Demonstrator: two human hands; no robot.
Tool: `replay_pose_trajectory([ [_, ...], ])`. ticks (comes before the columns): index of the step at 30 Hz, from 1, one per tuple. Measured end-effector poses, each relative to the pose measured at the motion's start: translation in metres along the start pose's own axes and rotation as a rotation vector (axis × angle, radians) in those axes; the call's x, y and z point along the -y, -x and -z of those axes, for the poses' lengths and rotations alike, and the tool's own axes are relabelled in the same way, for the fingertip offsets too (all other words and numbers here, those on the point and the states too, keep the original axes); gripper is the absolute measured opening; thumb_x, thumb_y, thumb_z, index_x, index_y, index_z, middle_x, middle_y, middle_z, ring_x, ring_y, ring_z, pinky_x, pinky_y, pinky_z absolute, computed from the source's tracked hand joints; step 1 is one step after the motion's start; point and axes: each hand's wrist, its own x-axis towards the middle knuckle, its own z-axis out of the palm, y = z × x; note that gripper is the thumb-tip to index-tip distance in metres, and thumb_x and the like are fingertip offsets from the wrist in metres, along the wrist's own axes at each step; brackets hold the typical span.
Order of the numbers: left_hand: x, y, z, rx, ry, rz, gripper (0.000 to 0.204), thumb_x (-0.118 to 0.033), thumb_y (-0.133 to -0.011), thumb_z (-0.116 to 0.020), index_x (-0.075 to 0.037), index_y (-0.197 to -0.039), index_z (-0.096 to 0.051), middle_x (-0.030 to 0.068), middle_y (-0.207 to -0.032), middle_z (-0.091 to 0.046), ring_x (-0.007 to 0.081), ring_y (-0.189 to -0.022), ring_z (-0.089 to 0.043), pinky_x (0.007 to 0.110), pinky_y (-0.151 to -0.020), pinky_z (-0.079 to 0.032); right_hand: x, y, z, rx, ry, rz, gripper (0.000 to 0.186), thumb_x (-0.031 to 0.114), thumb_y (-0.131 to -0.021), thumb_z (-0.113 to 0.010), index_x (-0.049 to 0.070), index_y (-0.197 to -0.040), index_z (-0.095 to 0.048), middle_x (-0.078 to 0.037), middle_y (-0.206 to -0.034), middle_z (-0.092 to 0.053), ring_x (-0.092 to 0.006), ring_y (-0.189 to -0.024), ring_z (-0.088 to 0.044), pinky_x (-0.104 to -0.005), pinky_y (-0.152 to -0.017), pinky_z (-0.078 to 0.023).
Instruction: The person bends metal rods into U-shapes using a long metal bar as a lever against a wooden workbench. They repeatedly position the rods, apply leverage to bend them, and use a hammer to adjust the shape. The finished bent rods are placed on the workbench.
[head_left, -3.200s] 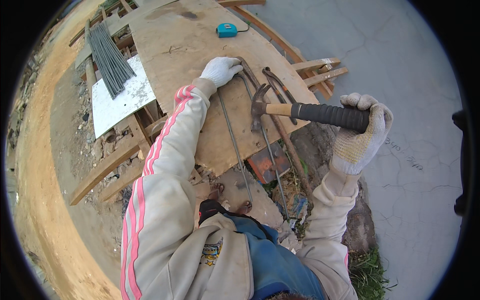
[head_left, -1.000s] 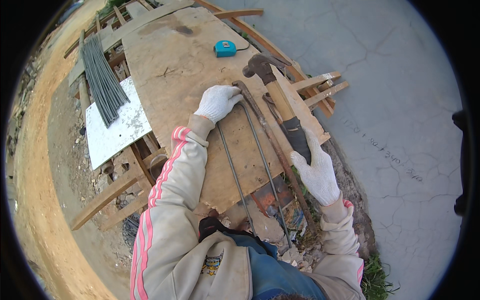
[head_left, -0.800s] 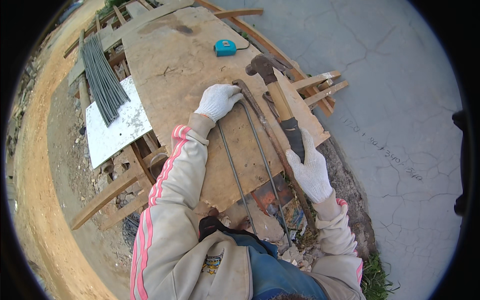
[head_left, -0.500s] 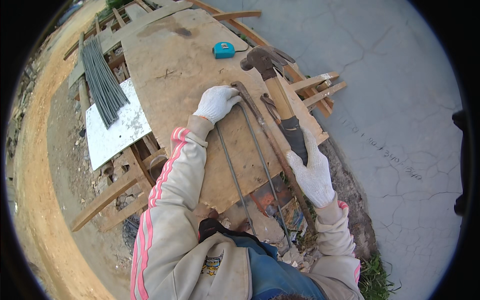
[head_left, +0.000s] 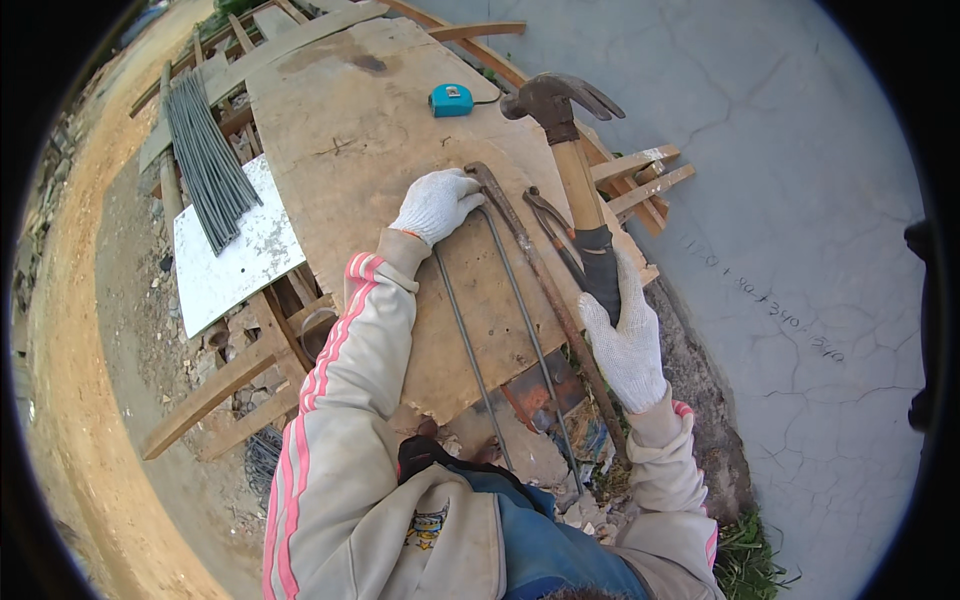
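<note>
Left hand [head_left: 436, 203], gloved, lies palm-down and pressed flat on the bent end of a U-shaped rod [head_left: 500, 330], pinning it to the board [head_left: 370, 130]. The rod's 2 legs run from the bend toward the near edge and overhang it. Right hand [head_left: 625, 340], gloved, is clenched around the black grip of a hammer [head_left: 572, 160], head raised at the far side, just right of the bend. A long rusty bar [head_left: 545, 290] lies on the board just right of the rod; pincers [head_left: 552, 222] sit beside it, under the hammer shaft. A blue tape measure [head_left: 451, 99] rests farther away. A bundle of straight rods [head_left: 205, 160] lies well to the left on a white sheet [head_left: 235, 260].

Judgement: the step in hand appears to be striking the rod at its bend. To do it well:
- keep the left fingers back from the strike point; they sit very near it;
- land the face square on the rod, not on the bar;
- hold the rod flat so the overhanging legs do not spring;
- use short, controlled blows.
</note>
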Motion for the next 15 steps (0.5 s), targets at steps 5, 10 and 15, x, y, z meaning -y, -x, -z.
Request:
replay_pose_trajectory([
  [5, -0.001, -0.002, 0.003, 0.054, -0.055, -0.001, 0.029, -0.032, -0.096, -0.070, -0.007, -0.107, -0.080, 0.0160, -0.104, -0.073, 0.0391, -0.101, -0.070, 0.048, -0.088, -0.055, -0.011, -0.005, -0.010, 0.147, 0.143, 0.021, 0.069, 0.034, -0.103, -0.067, 0.007, -0.161, -0.041, -0.031, -0.141, -0.063, -0.0469, -0.131, -0.062, -0.0458, -0.108, -0.051],
  [10, 0.001, -0.001, 0.002, 0.006, -0.025, -0.021, 0.027, -0.031, -0.097, -0.070, -0.007, -0.105, -0.079, 0.0151, -0.104, -0.072, 0.0383, -0.101, -0.070, 0.048, -0.088, -0.055, -0.005, 0.003, 0.001, 0.139, 0.065, -0.043, 0.069, 0.034, -0.104, -0.067, 0.004, -0.161, -0.042, -0.031, -0.149, -0.057, -0.0449, -0.139, -0.057, -0.0452, -0.112, -0.048],
  [15, 0.000, 0.001, 0.001, 0.001, -0.009, -0.014, 0.027, -0.031, -0.097, -0.070, -0.006, -0.104, -0.079, 0.0157, -0.104, -0.072, 0.0388, -0.100, -0.070, 0.048, -0.087, -0.055, 0.005, 0.007, -0.004, -0.089, -0.050, 0.056, 0.069, 0.035, -0.105, -0.067, 0.000, -0.159, -0.042, -0.029, -0.133, -0.069, -0.0439, -0.124, -0.069, -0.0450, -0.104, -0.053],
])
